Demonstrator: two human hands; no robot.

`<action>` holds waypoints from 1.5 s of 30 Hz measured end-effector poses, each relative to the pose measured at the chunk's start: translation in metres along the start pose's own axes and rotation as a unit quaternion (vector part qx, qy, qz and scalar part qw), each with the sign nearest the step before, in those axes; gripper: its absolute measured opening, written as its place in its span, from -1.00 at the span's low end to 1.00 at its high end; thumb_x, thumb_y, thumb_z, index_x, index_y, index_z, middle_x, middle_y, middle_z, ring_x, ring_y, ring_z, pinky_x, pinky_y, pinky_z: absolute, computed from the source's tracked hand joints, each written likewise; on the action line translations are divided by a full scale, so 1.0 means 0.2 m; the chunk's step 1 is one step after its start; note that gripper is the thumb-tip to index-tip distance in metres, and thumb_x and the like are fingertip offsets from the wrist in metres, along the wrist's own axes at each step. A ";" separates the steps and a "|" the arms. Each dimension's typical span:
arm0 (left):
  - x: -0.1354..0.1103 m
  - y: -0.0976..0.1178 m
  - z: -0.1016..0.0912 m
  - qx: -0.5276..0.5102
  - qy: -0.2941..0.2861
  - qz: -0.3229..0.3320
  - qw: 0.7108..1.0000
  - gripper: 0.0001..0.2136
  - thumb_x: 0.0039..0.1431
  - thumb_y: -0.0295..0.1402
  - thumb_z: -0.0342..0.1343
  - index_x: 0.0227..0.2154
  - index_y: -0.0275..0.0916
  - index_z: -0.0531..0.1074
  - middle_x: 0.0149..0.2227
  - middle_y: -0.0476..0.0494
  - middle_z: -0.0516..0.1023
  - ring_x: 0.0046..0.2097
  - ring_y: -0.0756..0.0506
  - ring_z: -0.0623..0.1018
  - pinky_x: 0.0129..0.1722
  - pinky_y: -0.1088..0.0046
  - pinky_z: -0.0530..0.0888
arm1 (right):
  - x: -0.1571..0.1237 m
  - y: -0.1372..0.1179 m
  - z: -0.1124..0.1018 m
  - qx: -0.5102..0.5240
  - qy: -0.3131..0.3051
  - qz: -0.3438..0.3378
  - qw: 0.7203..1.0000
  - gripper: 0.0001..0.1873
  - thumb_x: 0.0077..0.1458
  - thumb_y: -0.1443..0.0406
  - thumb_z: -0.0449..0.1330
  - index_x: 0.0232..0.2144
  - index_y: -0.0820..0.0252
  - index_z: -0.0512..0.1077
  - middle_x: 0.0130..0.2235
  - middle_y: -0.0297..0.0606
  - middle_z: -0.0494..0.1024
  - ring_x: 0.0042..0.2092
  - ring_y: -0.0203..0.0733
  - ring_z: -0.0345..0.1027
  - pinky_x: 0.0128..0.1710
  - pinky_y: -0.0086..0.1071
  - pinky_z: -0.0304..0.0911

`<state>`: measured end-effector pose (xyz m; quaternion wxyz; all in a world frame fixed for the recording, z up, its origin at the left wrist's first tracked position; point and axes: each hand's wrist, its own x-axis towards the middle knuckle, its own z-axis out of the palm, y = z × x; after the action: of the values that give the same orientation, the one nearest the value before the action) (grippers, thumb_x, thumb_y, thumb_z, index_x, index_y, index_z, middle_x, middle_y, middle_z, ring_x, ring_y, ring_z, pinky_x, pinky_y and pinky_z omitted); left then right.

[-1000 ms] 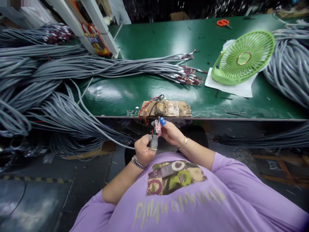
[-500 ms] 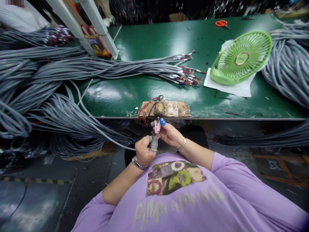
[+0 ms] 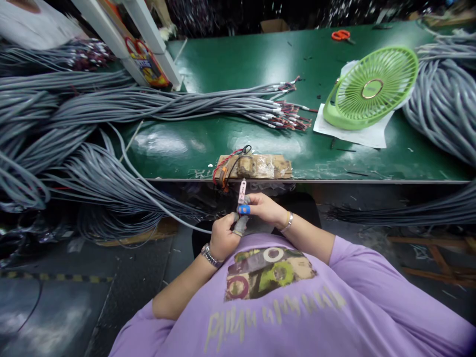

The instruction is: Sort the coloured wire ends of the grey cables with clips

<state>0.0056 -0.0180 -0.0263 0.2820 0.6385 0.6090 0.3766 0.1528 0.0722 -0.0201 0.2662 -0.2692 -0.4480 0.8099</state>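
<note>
Figure: A grey cable (image 3: 240, 225) end is being gripped by the left hand (image 3: 222, 237), whose fingers are being kept closed around it, just on the near side of the wooden block (image 3: 266, 167) that is lying at the near edge of the green table (image 3: 230, 59). A pink connector (image 3: 242, 191) is being pinched upright by the fingertips of the right hand (image 3: 266, 208), directly above the cable end and just short of the block. A blue finger cap (image 3: 244, 209) is showing where the two hands are meeting, at the connector's lower end. Red and black wires (image 3: 226, 161) are being carried on the block's left end. Beyond the block, a bundle (image 3: 208, 103) of grey cables with stripped, coloured ends is lying across the table. A green fan (image 3: 372, 87) is standing on white paper (image 3: 366, 136) to the block's far right, and orange scissors (image 3: 342, 34) are lying well beyond the block, near the far edge.
</note>
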 end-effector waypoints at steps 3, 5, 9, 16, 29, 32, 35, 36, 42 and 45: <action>0.02 0.00 -0.01 -0.049 -0.083 -0.057 0.994 -0.86 0.12 -0.36 0.09 -0.50 -0.24 0.47 -0.54 -0.11 0.58 -0.50 -0.06 0.58 -0.48 0.49 0.48 | -0.01 0.00 0.00 -0.043 -0.005 -0.025 0.999 -0.63 -0.22 0.11 0.42 -0.54 0.29 0.42 -0.53 -0.39 0.43 -0.48 -0.38 0.23 -0.41 -0.44 0.19; 0.03 0.00 -0.01 -0.092 -0.093 -0.100 0.986 -0.83 0.12 -0.33 0.10 -0.53 -0.25 0.46 -0.56 -0.10 0.58 -0.53 -0.06 0.58 -0.50 0.49 0.48 | -0.01 0.01 -0.01 -0.063 -0.003 -0.043 0.997 -0.63 -0.18 0.10 0.39 -0.51 0.29 0.43 -0.50 -0.37 0.44 -0.45 -0.35 0.25 -0.38 -0.41 0.22; 0.04 0.03 -0.01 -0.200 -0.014 -0.190 0.961 -0.71 0.13 -0.16 0.11 -0.53 -0.28 0.45 -0.58 -0.12 0.57 -0.57 -0.06 0.57 -0.55 0.49 0.49 | -0.02 0.01 -0.03 -0.059 0.013 -0.036 0.998 -0.60 -0.16 0.09 0.38 -0.36 0.25 0.44 -0.37 -0.31 0.48 -0.36 -0.32 0.29 -0.35 -0.42 0.23; 0.05 0.02 0.01 -0.295 -0.010 -0.202 0.934 -0.68 0.13 -0.10 0.12 -0.48 -0.30 0.49 -0.50 -0.19 0.62 -0.49 -0.09 0.60 -0.45 0.41 0.54 | -0.01 0.05 -0.01 -0.035 0.062 -0.069 0.995 -0.56 -0.27 0.04 0.42 -0.49 0.22 0.38 -0.49 -0.39 0.40 -0.45 -0.35 0.21 -0.41 -0.40 0.18; 0.02 0.04 -0.03 -0.222 -0.044 -0.133 0.965 -0.69 0.14 -0.16 0.12 -0.55 -0.29 0.51 -0.56 -0.16 0.59 -0.55 -0.08 0.58 -0.51 0.44 0.53 | -0.03 0.04 0.01 -0.042 0.050 -0.038 0.997 -0.63 -0.14 0.07 0.36 -0.44 0.25 0.42 -0.48 -0.35 0.45 -0.48 -0.37 0.22 -0.44 -0.44 0.15; 0.01 0.05 -0.01 -0.239 -0.014 -0.141 0.961 -0.69 0.12 -0.14 0.14 -0.53 -0.30 0.52 -0.55 -0.18 0.60 -0.54 -0.08 0.59 -0.49 0.43 0.54 | -0.03 0.03 0.00 -0.015 0.030 0.008 0.999 -0.60 -0.15 0.06 0.36 -0.39 0.25 0.42 -0.47 -0.37 0.42 -0.48 -0.39 0.20 -0.46 -0.47 0.13; 0.01 0.06 -0.01 -0.224 -0.022 -0.128 0.966 -0.68 0.13 -0.13 0.13 -0.54 -0.29 0.53 -0.55 -0.18 0.61 -0.54 -0.08 0.59 -0.50 0.44 0.55 | -0.03 0.03 0.00 -0.016 0.034 0.018 0.999 -0.58 -0.18 0.06 0.39 -0.42 0.26 0.40 -0.50 -0.38 0.40 -0.50 -0.39 0.18 -0.49 -0.47 0.09; 0.02 0.06 -0.01 -0.215 -0.028 -0.121 0.969 -0.68 0.13 -0.13 0.12 -0.55 -0.29 0.53 -0.54 -0.19 0.61 -0.54 -0.08 0.59 -0.50 0.44 0.54 | -0.03 0.03 0.01 -0.021 0.037 0.013 0.999 -0.57 -0.21 0.06 0.40 -0.43 0.26 0.40 -0.50 -0.37 0.40 -0.50 -0.40 0.18 -0.50 -0.47 0.07; 0.00 0.05 -0.01 -0.193 0.011 -0.097 0.976 -0.70 0.18 -0.18 0.10 -0.52 -0.28 0.53 -0.53 -0.17 0.61 -0.50 -0.07 0.60 -0.45 0.45 0.55 | -0.03 0.02 0.03 -0.034 0.072 -0.004 0.997 -0.56 -0.27 0.06 0.42 -0.49 0.27 0.41 -0.51 -0.38 0.41 -0.50 -0.40 0.17 -0.51 -0.46 0.06; -0.01 0.03 0.00 -0.237 0.045 -0.113 0.964 -0.73 0.15 -0.18 0.13 -0.46 -0.29 0.52 -0.49 -0.15 0.63 -0.49 -0.07 0.61 -0.43 0.43 0.56 | -0.03 0.03 0.03 -0.020 0.100 -0.010 0.995 -0.58 -0.28 0.08 0.43 -0.50 0.27 0.41 -0.51 -0.38 0.39 -0.51 -0.40 0.15 -0.51 -0.45 0.05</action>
<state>0.0091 -0.0207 -0.0230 0.4383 0.4628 0.5828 0.5041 0.1511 0.0621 -0.0212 0.3117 -0.3497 -0.4382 0.7672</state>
